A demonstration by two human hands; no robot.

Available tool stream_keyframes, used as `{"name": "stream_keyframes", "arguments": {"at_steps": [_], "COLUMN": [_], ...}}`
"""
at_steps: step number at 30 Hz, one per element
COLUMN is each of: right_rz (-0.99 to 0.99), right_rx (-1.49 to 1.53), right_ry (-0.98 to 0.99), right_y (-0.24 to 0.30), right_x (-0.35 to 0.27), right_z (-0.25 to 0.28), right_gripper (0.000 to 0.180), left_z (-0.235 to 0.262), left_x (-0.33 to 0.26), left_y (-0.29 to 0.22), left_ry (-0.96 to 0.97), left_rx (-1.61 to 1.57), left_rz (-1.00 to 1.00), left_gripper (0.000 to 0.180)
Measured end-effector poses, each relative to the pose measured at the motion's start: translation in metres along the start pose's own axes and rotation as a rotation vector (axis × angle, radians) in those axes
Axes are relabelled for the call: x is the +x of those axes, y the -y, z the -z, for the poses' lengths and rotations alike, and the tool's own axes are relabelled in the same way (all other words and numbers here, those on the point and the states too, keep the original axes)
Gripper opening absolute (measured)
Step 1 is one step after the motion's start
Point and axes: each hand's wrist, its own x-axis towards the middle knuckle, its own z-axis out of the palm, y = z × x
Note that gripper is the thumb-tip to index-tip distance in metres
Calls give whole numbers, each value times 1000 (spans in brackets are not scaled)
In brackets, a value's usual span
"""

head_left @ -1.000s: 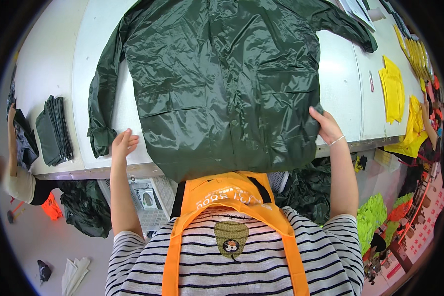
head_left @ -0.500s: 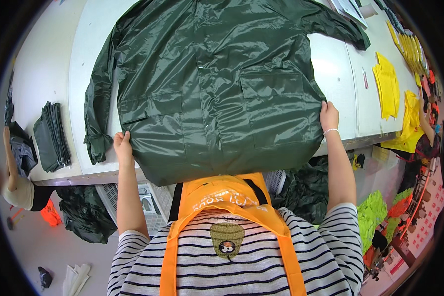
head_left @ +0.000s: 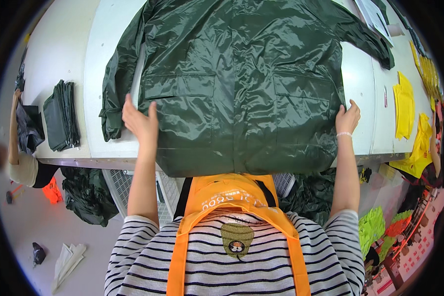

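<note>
A glossy dark green rain jacket (head_left: 241,113) lies spread, front up, on the white table (head_left: 96,98). Its hem hangs over the near edge, and two flap pockets show either side of the front closure. At the jacket's left side, my left hand (head_left: 141,122) is open, thumb and fingers apart, between the body and the left sleeve (head_left: 114,106). By the opposite side edge is my right hand (head_left: 348,120), also open with its fingers spread; its inner fingers are close to the fabric, and contact is hard to judge.
A folded dark green stack (head_left: 61,116) stands left, near another person's arm (head_left: 14,128) and dark garment. Yellow folded pieces (head_left: 403,106) and papers (head_left: 375,19) lie right. Below the table edge are a pale crate (head_left: 126,190) and dark green heaps (head_left: 86,195).
Both hands have let go of the jacket's lower side edges and opened. My left hand has moved up beside the sleeve. The jacket's front now lies flatter, and the whole view has shifted.
</note>
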Motion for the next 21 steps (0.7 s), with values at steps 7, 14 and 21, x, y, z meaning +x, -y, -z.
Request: {"name": "stream_keyframes", "arguments": {"at_steps": [7, 14, 21], "right_rz": [399, 389, 133], "right_rx": [188, 136, 637], "right_ry": [381, 82, 362], "right_y": [165, 216, 295], "right_x": [-112, -40, -78], "right_z": [-11, -44, -29], "right_gripper": [67, 59, 40], "left_z": [-28, -77, -81], "left_x": [-59, 10, 12], "left_y": [-40, -64, -135], "left_ry": [418, 199, 647], "left_rx": [108, 157, -247], "left_rz": [-324, -365, -37], "left_gripper": [70, 52, 23]}}
